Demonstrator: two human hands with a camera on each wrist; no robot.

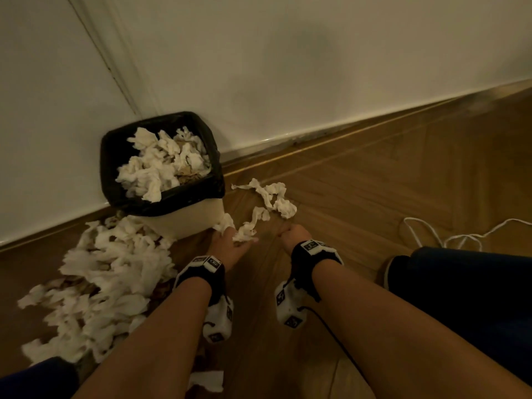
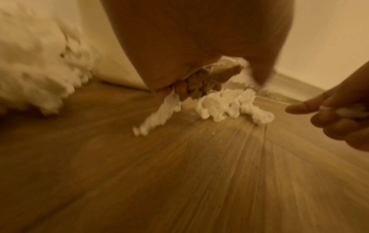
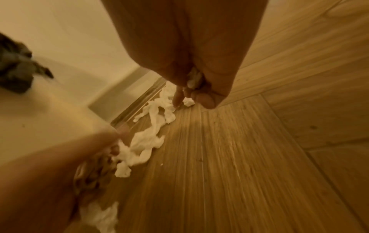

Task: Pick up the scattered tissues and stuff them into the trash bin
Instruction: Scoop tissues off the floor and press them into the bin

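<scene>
Tissues [image 1: 260, 210] trail in a twisted white strip across the wooden floor [image 1: 374, 191] at centre frame, just right of the trash bin [image 1: 184, 220] — a pale bin with a black liner, heaped with more crumpled tissue, standing against the wall in the left half. The left hand [image 1: 230, 244] has its fingers [image 2: 182, 91] curled round the near end of that strip, while the right hand [image 1: 293, 234] is closed into a fist pinching a small white scrap [image 3: 193, 78]. A larger tissue pile [image 1: 100, 277] spreads over the floor at lower left — touching the bin's base.
</scene>
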